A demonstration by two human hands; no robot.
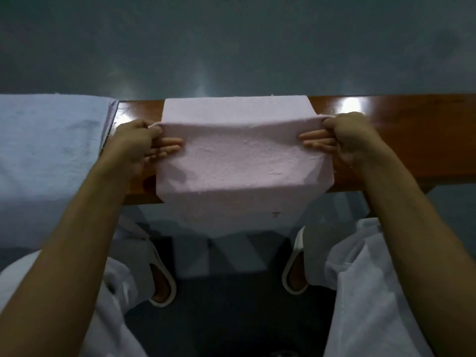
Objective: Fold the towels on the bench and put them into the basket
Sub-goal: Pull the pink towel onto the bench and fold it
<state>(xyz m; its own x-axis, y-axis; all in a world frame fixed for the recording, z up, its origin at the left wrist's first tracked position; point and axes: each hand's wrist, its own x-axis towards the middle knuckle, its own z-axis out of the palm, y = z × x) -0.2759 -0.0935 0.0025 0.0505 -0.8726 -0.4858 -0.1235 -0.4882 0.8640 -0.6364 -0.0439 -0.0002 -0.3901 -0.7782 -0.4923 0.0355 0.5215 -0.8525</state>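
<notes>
Pink towel point(242, 161) mid-fold across table point(401, 140); left hand point(139, 143) and right hand point(345, 135) each pinch its side edge. Blue towel point(49, 150) apparently unfolded; basket unseen.

Both my bare forearms reach forward from the lower corners, angled slightly inward. My left hand point(139, 143) pinches the left end of the pink towel point(237, 155) at its raised fold, thumb on top, its other fingers point(167, 145) stretched straight toward the middle. My right hand point(353, 140) mirrors that grip at the right end, knuckles up.
</notes>
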